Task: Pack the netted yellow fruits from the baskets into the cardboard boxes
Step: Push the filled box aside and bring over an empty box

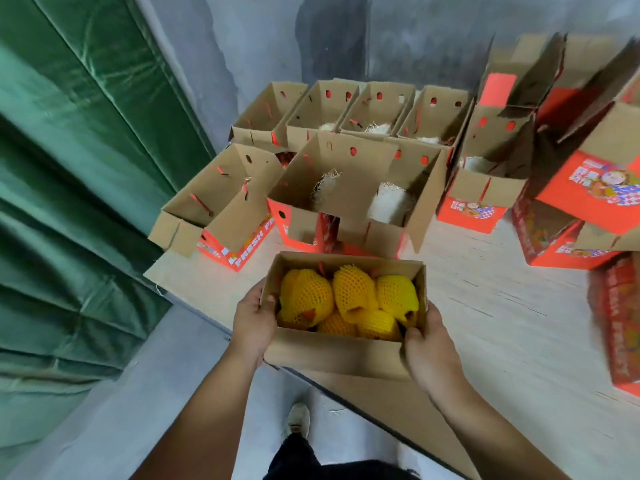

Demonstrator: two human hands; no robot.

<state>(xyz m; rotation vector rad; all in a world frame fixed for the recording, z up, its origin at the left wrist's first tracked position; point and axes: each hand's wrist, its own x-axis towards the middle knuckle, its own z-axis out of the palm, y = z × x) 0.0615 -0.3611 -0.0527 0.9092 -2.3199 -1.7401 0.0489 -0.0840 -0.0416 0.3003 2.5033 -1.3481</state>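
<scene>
Now fruit box between left hand, right hand

Head view, steeply downward, close.

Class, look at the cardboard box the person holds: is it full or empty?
Full: the held box shows about five netted yellow fruits filling its visible inside.
</scene>
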